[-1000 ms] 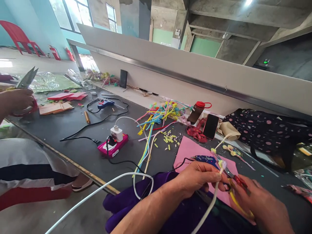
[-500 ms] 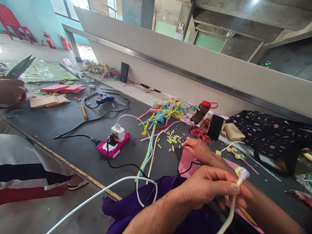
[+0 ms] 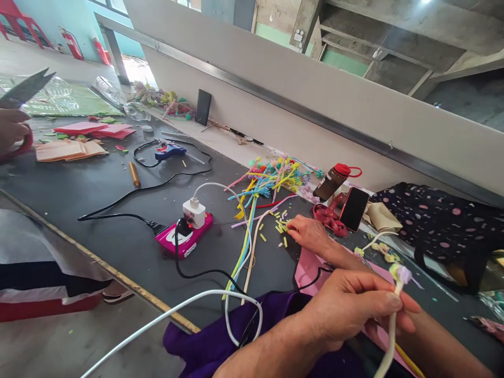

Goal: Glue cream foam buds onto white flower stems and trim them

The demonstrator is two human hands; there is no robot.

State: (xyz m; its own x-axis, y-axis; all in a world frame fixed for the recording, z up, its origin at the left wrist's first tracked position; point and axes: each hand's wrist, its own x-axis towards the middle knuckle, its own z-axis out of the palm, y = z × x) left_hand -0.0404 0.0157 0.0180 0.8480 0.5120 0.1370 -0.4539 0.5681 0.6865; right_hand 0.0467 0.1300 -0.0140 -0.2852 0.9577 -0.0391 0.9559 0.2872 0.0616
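Note:
Between the thumb and fingers of my left hand [image 3: 354, 307] is a cream fuzzy stem, a pipe cleaner [image 3: 389, 341], topped by a small lilac and yellow-green flower head [image 3: 401, 274]. The stem's lower end leaves the picture. My right hand [image 3: 313, 237] passes beyond the left one, with its fingertips drawn together at the edge of a scatter of short yellow-green cut pieces [image 3: 280, 227]. Whether a piece is between those fingertips is hidden. Under the right forearm lies a pink sheet [image 3: 305, 270].
A bundle of coloured pipe-cleaner flowers [image 3: 275, 178] lies farther back. Nearby are a bottle [image 3: 331, 182], a phone [image 3: 354, 209] and a dark patterned bag [image 3: 444, 220]. A magenta power strip [image 3: 202, 228] trails cables. At far left, another person's hand [image 3: 11, 131] holds scissors [image 3: 27, 89].
My right hand has moved from over the pink sheet leftward to the cut pieces, its fingers drawing in. My left hand keeps hold of the stem. The view has shifted slightly.

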